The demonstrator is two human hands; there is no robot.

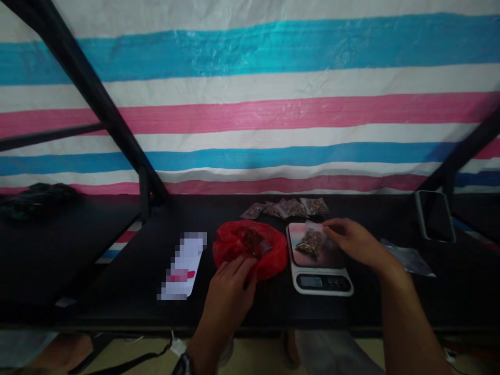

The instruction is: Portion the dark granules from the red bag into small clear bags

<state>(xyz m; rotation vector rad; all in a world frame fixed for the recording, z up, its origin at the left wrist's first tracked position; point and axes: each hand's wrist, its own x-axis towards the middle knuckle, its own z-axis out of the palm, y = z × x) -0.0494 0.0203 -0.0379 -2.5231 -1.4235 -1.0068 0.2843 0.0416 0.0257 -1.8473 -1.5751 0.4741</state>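
Observation:
A small clear plastic bag (310, 242) of brown and golden bits lies on the white kitchen scale (323, 282). My right hand (356, 242) is closed in a pinch on the bag's upper right corner. Left of the scale, a red plastic bag (278, 256) sits crumpled and spread wide, with loose dark brown bits (250, 240) and a small clear piece inside. My left hand (231, 285) has its fingers curled over the near rim of the red bag, seemingly gripping it. The scale's display is lit, but its figures are too blurred to read.
Several filled small bags (291, 208) lie in a row behind the red bag. Empty-looking clear bags (410, 259) lie at the right, near a phone (435, 216). A partly blurred white item (183, 265) is at the left. Black frame bars (89, 99) stand before a striped sheet (273, 114).

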